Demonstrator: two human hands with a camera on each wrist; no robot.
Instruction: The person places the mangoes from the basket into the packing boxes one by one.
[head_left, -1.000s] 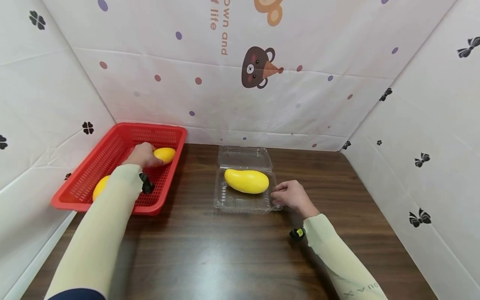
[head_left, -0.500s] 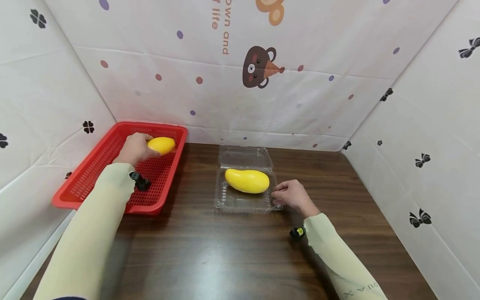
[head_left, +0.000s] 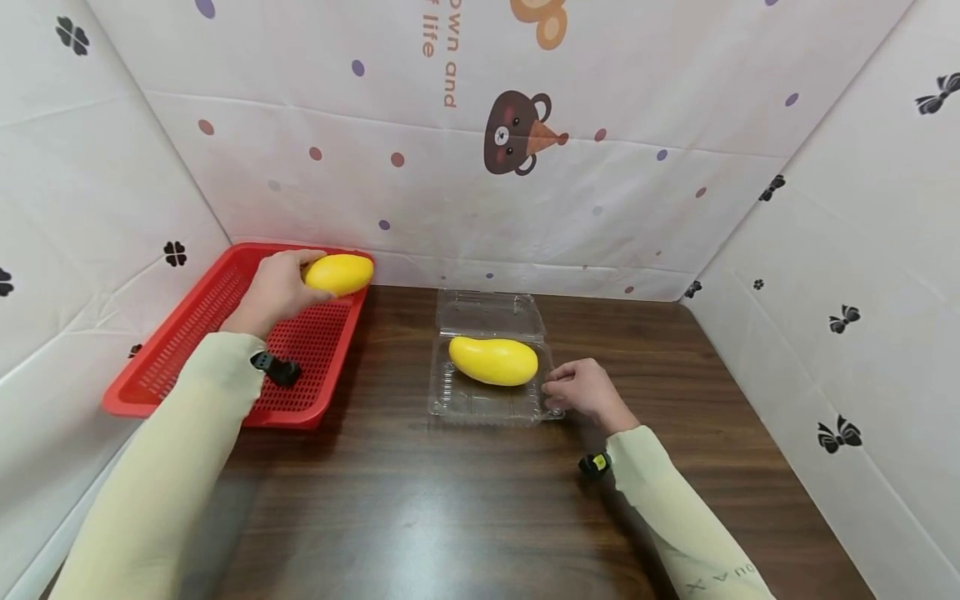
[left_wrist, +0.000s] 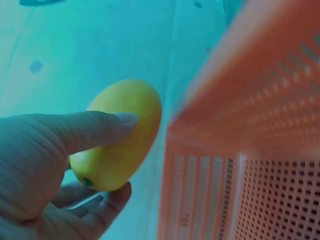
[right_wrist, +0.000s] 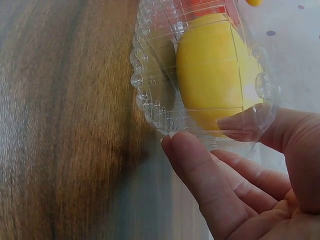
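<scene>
Two hands are engaged around one clear plastic clamshell container (head_left: 480,407), which stands on a brown wood-grain table (head_left: 420,500) with its single lid (head_left: 487,317) opened back on the far side. Two yellow mangoes are in sight. The boxed mango (head_left: 493,362) lies crosswise in the container's base. The held mango (head_left: 339,275) is well to the left of the container, raised at the far right corner of one red mesh basket (head_left: 311,333); the left hand (head_left: 273,287) grasps it between thumb and fingers. At the container's right edge, the right hand (head_left: 585,390) pinches the plastic between thumb and forefinger. Two black wrist devices (head_left: 279,369) show, one per arm. The left sleeve (head_left: 180,442) hides part of the basket from me.
</scene>
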